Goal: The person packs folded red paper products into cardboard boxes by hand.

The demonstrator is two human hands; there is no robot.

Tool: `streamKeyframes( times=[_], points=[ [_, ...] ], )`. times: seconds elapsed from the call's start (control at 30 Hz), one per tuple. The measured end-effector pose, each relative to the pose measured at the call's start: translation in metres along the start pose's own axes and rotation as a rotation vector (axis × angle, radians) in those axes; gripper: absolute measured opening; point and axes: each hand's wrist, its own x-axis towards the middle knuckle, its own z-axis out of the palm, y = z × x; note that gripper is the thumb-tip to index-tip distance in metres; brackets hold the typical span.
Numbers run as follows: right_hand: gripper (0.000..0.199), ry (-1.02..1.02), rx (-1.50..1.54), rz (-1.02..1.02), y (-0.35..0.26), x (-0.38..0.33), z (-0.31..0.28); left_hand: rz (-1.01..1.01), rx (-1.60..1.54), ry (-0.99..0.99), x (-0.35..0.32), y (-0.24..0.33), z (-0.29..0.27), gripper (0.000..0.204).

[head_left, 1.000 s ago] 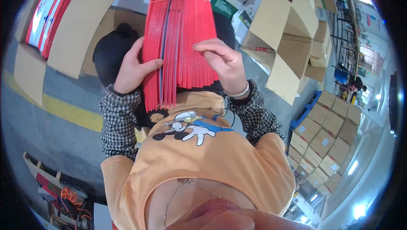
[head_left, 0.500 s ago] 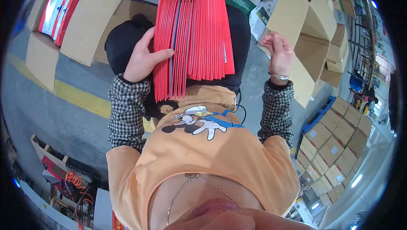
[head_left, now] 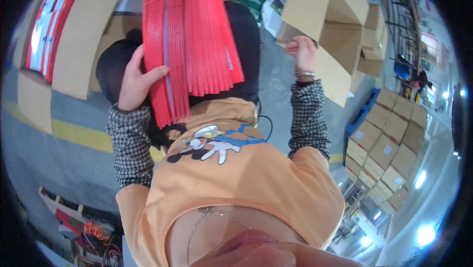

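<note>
A thick stack of flat red sheets (head_left: 189,35) rests on my lap, fanned out toward my orange sweatshirt. My left hand (head_left: 135,81) grips the stack's left edge, thumb lying across the red surface. My right hand (head_left: 301,51) is off the stack and raised to the right. Its fingers curl at the lower flap of an open cardboard box (head_left: 327,25); whether they pinch the flap I cannot tell.
Another open cardboard box (head_left: 69,55) with red and white packs inside stands on the left. Stacked brown cartons (head_left: 389,144) sit on a blue pallet at right. A yellow line (head_left: 81,134) crosses the grey floor. Orange cable lies at lower left.
My right hand left the red stack and swung right to the cardboard box flap. The stack shifted slightly left, still held by my left hand.
</note>
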Motion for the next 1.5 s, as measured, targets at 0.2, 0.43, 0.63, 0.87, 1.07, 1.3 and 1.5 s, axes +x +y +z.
streamKeyframes(
  times=[0.2, 0.43, 0.63, 0.87, 1.07, 1.3, 1.5],
  points=[
    [0.008, -0.035, -0.006, 0.063, 0.007, 0.000, -0.003, -0.017, 0.019, 0.002, -0.002, -0.001, -0.001, 0.058],
    [0.010, 0.007, -0.085, -0.022, 0.022, 0.007, -0.013, -0.011, 0.044, -0.017, -0.001, -0.003, -0.004, 0.058],
    [0.019, 0.046, -0.195, 0.044, 0.025, 0.013, -0.017, -0.010, -0.013, 0.011, -0.002, 0.000, -0.003, 0.056],
    [0.026, 0.010, -0.410, -0.044, -0.028, 0.002, 0.018, 0.019, 0.010, -0.028, 0.001, -0.001, 0.000, 0.060],
    [0.023, -0.571, -0.110, -0.671, -0.092, -0.057, 0.141, 0.005, 0.056, -0.019, -0.001, 0.009, 0.001, 0.060],
    [0.022, -0.842, -0.441, -1.067, -0.095, -0.080, 0.175, -0.014, -0.060, 0.023, -0.002, 0.006, 0.000, 0.061],
    [0.024, -0.690, -0.626, -1.244, -0.101, -0.081, 0.178, -0.041, -0.031, -0.040, -0.001, 0.007, 0.003, 0.066]
  ],
)
